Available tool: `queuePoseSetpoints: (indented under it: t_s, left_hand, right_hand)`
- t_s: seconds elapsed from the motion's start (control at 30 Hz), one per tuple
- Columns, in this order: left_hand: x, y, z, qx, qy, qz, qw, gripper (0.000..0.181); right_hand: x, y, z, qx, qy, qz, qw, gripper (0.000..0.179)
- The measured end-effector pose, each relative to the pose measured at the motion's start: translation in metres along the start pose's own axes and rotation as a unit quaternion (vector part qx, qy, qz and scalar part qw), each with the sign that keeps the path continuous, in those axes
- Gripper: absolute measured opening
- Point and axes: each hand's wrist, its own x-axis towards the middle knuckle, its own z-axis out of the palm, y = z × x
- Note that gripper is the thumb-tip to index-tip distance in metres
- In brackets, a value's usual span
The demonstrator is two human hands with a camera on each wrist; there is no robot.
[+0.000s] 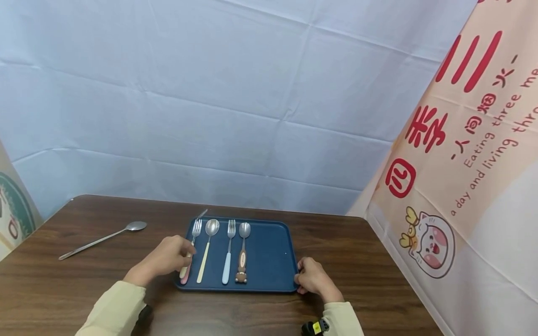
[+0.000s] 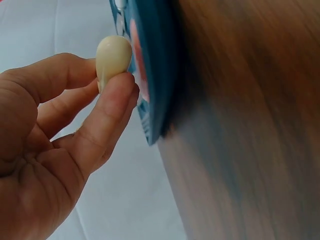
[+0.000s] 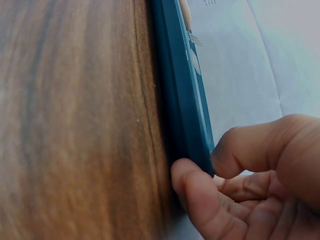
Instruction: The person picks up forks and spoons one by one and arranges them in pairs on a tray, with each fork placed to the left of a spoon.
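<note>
My left hand (image 1: 170,254) pinches a fork (image 1: 196,227) by its cream handle (image 2: 114,56) over the left side of a dark blue tray (image 1: 269,254). Just beneath that handle lies a utensil with a pink handle (image 1: 186,275), its metal end partly hidden behind the fork. To the right on the tray are a spoon with a cream handle (image 1: 203,266), a fork with a pale blue handle (image 1: 227,266) and a spoon with a brown bear-shaped handle (image 1: 241,266). At the tray's right edge, my right hand (image 1: 313,277) grips the rim (image 3: 200,125) between thumb and fingers.
A long metal spoon (image 1: 102,239) lies on the brown wooden table (image 1: 138,210) left of the tray. Pale cloth (image 1: 189,116) hangs behind the table. A printed banner (image 1: 454,186) hangs along the right side.
</note>
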Motion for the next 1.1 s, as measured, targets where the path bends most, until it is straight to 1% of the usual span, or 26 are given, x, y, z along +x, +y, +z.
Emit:
queuePoseSetpoints:
  t_s: [0.07,0.17,0.3,0.37,0.43,0.5,0.6,0.7,0.83,1.0,1.1]
  left_hand:
    - [0.002,0.002,0.002,-0.001,-0.004,0.01,0.9999,0.017]
    - [0.004,0.005,0.004,-0.023,-0.024,0.022,0.9992,0.019]
    - [0.006,0.01,0.007,-0.051,-0.04,0.013,0.9978,0.023]
    - [0.009,0.013,0.009,-0.059,-0.041,0.008,0.9974,0.024]
    - [0.011,0.016,0.013,-0.057,-0.036,0.002,0.9977,0.024]
    - [0.014,0.02,0.017,-0.043,-0.026,0.001,0.9987,0.023]
    - [0.018,0.026,0.025,-0.017,-0.013,0.007,0.9998,0.023]
    - [0.021,0.032,0.032,-0.002,-0.014,0.016,0.9998,0.024]
    - [0.027,0.04,0.041,-0.007,-0.017,0.029,0.9994,0.025]
    - [0.034,0.049,0.049,-0.023,-0.025,0.056,0.9979,0.026]
    - [0.037,0.053,0.053,-0.032,-0.031,0.061,0.9971,0.027]
  right_hand:
    - [0.0,0.001,0.001,0.004,0.0,-0.004,1.0,0.014]
    - [0.0,0.001,0.001,0.008,0.0,-0.008,0.9999,0.014]
    - [0.001,0.0,0.001,0.002,-0.001,0.001,1.0,0.014]
    - [0.001,0.001,0.001,-0.003,-0.002,0.005,1.0,0.013]
    - [0.001,0.0,0.001,-0.009,-0.002,0.007,0.9999,0.013]
    - [0.002,0.001,0.001,-0.011,-0.002,0.006,0.9999,0.012]
    - [0.002,0.001,0.001,-0.013,-0.003,0.002,0.9999,0.012]
    - [0.002,0.002,0.002,-0.012,-0.004,0.002,0.9999,0.013]
    - [0.002,0.001,0.001,-0.01,-0.005,0.004,0.9999,0.014]
    - [0.002,0.001,0.0,-0.015,-0.002,0.01,0.9998,0.013]
    - [0.002,0.0,0.0,-0.009,-0.002,0.009,0.9999,0.014]
